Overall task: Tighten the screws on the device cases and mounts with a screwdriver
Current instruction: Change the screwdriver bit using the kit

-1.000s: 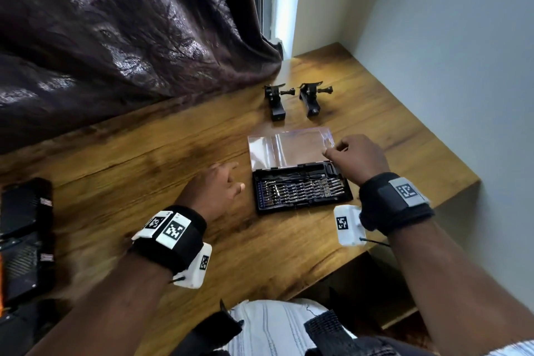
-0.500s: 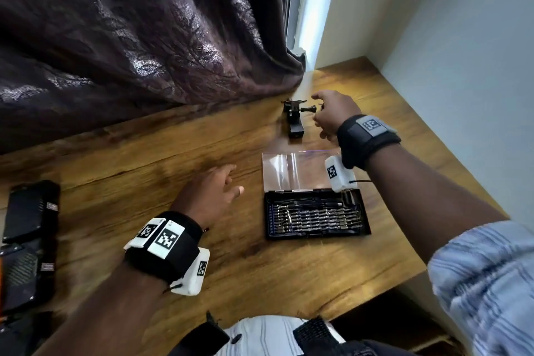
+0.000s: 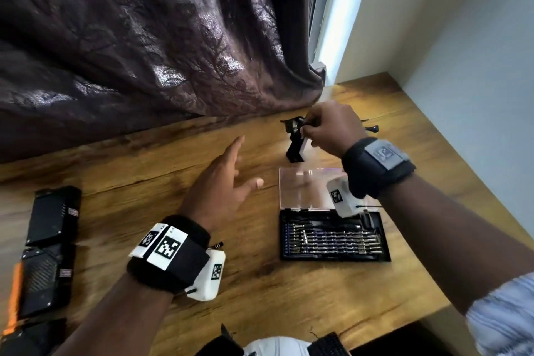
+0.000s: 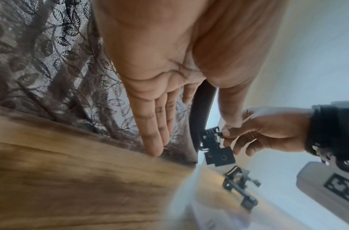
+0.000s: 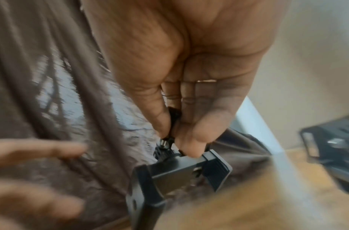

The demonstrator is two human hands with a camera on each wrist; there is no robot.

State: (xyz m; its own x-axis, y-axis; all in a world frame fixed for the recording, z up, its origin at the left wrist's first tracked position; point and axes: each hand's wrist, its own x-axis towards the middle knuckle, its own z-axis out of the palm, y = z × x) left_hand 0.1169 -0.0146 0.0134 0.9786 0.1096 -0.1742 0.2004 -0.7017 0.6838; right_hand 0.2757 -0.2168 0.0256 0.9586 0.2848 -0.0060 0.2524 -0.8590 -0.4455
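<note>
The right hand (image 3: 329, 128) is at the far side of the worktop (image 3: 144, 182), near the foot of the curtain (image 3: 144, 52). Thumb and fingers (image 5: 191, 140) are pinched on the thumbscrew end of a black mount (image 3: 294, 143), which is lifted and tilted, its lower end close to the worktop; whether it touches cannot be told. The left hand (image 3: 222, 182) is raised above the worktop with fingers straight and spread, holding nothing, and points toward the mount. A second mount (image 4: 238, 188) lies on the worktop just beyond the first, mostly hidden behind the right hand in the head view.

The bit kit (image 3: 335, 237) sits open near the front edge, its clear lid (image 3: 306, 188) folded back toward the mounts. Bits and what appears to be a driver handle lie in the tray; neither hand holds a tool. Dark device cases (image 3: 52, 214) are stacked in a column at the left edge, well apart from both hands.

Assessment: the step in hand is picking up the first mount; no tightening has begun. The next move likely calls for passing the mount to the left hand to steady it, then freeing the right hand to draw a driver and matching bit from the kit. The screw head type cannot be made out.
</note>
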